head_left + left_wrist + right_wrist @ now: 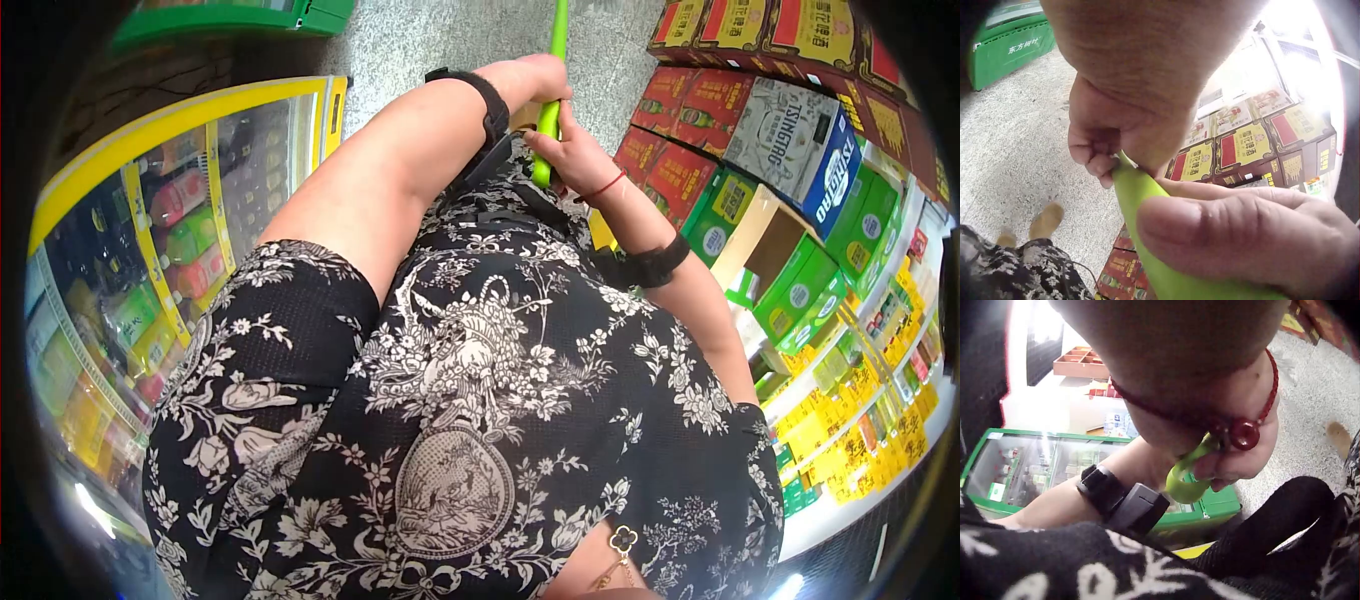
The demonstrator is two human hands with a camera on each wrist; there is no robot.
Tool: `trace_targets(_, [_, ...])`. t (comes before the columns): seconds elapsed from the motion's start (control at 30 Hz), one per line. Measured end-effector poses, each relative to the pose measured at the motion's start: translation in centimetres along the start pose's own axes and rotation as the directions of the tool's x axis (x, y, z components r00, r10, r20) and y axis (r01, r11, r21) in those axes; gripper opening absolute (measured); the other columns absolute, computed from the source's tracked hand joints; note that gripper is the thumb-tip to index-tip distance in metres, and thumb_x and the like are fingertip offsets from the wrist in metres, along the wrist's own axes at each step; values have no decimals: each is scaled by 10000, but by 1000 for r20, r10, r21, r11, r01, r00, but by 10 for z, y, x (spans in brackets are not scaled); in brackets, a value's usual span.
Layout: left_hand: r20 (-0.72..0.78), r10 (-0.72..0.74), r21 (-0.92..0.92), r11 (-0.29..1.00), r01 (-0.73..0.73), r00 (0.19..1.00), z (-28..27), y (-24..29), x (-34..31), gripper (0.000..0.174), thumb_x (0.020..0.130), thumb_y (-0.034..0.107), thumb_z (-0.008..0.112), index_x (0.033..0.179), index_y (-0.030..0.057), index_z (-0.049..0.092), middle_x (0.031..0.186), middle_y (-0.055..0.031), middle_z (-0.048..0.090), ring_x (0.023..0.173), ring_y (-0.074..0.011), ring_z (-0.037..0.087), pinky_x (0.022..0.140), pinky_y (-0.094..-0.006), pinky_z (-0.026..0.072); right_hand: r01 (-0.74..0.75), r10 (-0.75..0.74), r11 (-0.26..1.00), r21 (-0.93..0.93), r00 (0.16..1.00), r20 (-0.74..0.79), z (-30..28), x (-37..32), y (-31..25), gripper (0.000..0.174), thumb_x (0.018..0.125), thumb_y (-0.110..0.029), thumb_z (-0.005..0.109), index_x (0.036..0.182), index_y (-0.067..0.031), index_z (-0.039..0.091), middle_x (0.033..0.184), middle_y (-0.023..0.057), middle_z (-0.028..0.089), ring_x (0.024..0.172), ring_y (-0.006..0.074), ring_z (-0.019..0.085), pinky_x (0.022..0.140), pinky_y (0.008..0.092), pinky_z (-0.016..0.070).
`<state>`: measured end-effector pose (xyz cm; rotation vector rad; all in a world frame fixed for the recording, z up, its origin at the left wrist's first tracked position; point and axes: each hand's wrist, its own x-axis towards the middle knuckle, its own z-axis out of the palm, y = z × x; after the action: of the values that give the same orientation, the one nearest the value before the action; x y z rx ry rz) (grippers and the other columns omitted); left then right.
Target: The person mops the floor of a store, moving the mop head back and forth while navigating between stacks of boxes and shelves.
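Observation:
A long bright green handle (pixel 558 40) runs from the person's front out past the top edge of the head view, where its far end is out of sight. My left hand (pixel 540 77) grips it farther out, with curled fingers around it in the left wrist view. Nearer the body, my right hand (pixel 578 158), with a red bracelet at its wrist, holds the handle's wider end. The right thumb (pixel 1172 219) lies along the green surface in the left wrist view. A rounded green end (pixel 1186 481) shows below the right hand in the right wrist view.
Stacked beer cartons (pixel 780 125) stand on the right, beside shelves of yellow packets (pixel 850 445). A yellow-framed glass cooler (pixel 190 110) is on the left. A green-framed cooler (pixel 1222 503) stands behind the arm. Speckled grey floor (pixel 420 40) lies ahead.

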<state>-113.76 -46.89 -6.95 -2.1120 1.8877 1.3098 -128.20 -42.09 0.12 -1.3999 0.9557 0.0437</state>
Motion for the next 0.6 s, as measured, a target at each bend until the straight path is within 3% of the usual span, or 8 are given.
trace_targets(0.23, [42,-65,-53,996,68,997,-53,20,75,420,711,349,634,880,-35,606,832,-198,621,786,-310,606,705,-375,472,-47,48,999,-13,998,38,-78,54,-28,781,818,-216,555,1351,-28,16,615,69,523,381,141,489,323,258,377])
trace_targets(0.37, [6,-15,36,999,14,1000,-98,32,121,420,711,357,632,871,-31,612,833,-199,620,790,-309,606,705,-378,472,99,-99,995,-1,995,-6,-120,95,-38,761,822,-203,553,1352,-41,31,606,55,501,362,129,459,305,244,352])
trace_targets(0.47, [13,-41,3,999,41,999,-125,33,147,423,712,366,620,862,-30,615,836,-202,618,789,-305,606,703,-376,473,-44,41,996,72,998,50,-149,109,-70,764,823,-204,552,1355,-45,28,608,54,502,363,126,458,304,242,347])
trace_targets(0.6, [22,-37,57,998,36,999,-151,48,166,427,718,375,608,864,-26,619,823,-190,621,776,-300,606,702,-371,472,-25,23,999,37,998,52,-179,121,-84,772,824,-206,552,1362,-60,19,590,43,491,367,116,452,304,240,338])
